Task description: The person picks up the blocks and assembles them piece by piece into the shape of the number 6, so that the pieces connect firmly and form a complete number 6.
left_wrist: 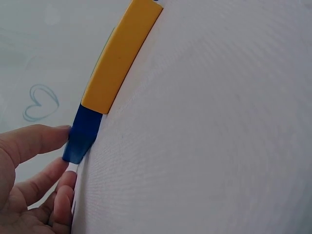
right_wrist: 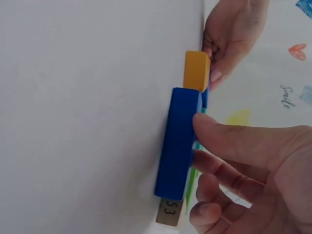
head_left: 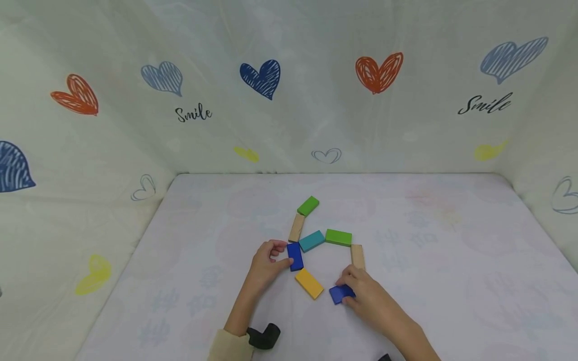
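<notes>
My left hand (head_left: 267, 268) pinches the left dark blue block (head_left: 295, 256) between thumb and fingertips. In the left wrist view, thumb and a finger meet that block (left_wrist: 84, 131) at its near end. On the right, my right hand (head_left: 368, 296) pinches a second dark blue block (head_left: 341, 293), partly hidden under the fingers. Its long side (right_wrist: 178, 141) faces the right wrist camera, with the thumb along one edge. Between the two blue blocks lies a yellow block (head_left: 309, 284), slanted, its upper end close to the left one. A wooden block (head_left: 357, 256) reaches up from behind the right hand.
A teal block (head_left: 312, 241) and a green block (head_left: 338, 237) continue the ring of blocks at the top. Another wooden block (head_left: 296, 228) and a green block (head_left: 308, 206) branch off toward the back. The white tabletop (head_left: 451, 281) meets a heart-printed cloth backdrop (head_left: 293, 130).
</notes>
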A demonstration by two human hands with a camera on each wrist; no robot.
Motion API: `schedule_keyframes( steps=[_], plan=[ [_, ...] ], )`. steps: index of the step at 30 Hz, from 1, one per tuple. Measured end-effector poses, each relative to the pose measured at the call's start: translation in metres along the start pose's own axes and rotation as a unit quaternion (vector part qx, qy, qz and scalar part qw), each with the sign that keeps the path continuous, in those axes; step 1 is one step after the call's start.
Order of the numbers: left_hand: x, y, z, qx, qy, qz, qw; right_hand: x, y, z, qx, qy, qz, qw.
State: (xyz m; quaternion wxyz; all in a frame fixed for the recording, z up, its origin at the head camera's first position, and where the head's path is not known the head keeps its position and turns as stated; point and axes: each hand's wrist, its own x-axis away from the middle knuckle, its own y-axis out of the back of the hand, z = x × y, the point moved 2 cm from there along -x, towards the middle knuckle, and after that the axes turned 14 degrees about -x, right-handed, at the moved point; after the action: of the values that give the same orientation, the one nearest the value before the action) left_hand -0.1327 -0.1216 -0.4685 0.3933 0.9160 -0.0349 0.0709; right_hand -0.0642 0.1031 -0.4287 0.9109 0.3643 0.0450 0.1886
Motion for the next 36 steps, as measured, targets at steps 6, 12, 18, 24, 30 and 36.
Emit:
schedule_keyframes(
  steps=[6, 12, 18, 24, 30, 36],
  plan=[
    [-0.0007, -0.0002, 0.0006, -0.002, 0.000, 0.000, 1.0000, 0.0006, -0.0036, -0.0046, -0.026, 0.010, 0.001, 1.000],
    [-0.0013, -0.0001, 0.0010, 0.000, -0.001, -0.001, 1.0000, -0.0004, -0.0072, -0.0047, -0.020, 0.030, -0.001, 0.999],
    [-0.0008, 0.0005, 0.0004, -0.002, 0.001, -0.001, 1.0000, -0.0023, -0.0084, -0.0039, -0.019, 0.033, -0.003, 0.999],
    [0.0001, 0.0008, -0.0001, -0.001, 0.002, -0.002, 1.0000, -0.0026, -0.0083, -0.0027, -0.012, 0.042, -0.006, 0.999],
    [0.0018, 0.0012, -0.0010, -0.003, -0.003, -0.005, 1.0000, -0.0025, -0.0086, -0.0019, -0.011, 0.046, -0.011, 0.999],
    [0.0021, 0.0011, -0.0021, 0.002, 0.002, 0.000, 1.0000, -0.0036, -0.0033, -0.0028, -0.040, -0.007, -0.017, 0.999]
  ],
)
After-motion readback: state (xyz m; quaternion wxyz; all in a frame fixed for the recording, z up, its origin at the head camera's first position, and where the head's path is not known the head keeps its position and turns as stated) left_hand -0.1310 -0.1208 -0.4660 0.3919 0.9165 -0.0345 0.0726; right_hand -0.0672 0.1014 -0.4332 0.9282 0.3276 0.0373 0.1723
